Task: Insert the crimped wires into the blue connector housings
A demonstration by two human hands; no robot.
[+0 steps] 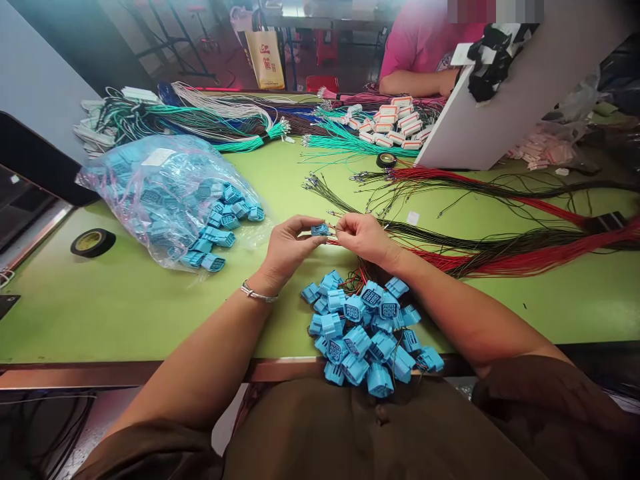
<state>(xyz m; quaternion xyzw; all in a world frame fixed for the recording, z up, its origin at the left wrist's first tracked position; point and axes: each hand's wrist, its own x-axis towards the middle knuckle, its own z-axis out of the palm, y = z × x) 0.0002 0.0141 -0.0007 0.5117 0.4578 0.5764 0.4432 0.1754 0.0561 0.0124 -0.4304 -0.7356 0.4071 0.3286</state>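
Note:
My left hand (287, 245) pinches a small blue connector housing (320, 230) between thumb and fingers, above the green table (125, 300). My right hand (363, 237) is closed on thin wires (334, 233) right at the connector's side. Below both hands, at the table's near edge, lies a pile of blue connectors (367, 333) with wires attached. Bundles of red wires (525, 257) and black wires (450, 233) stretch away to the right from my right hand.
A clear bag of blue connectors (165, 193) lies at the left, a roll of black tape (93, 242) beside it. Green and mixed wire bundles (220, 123) and white connectors (395, 127) lie at the back. A white board (505, 107) leans at the right. A person in pink (425, 47) sits opposite.

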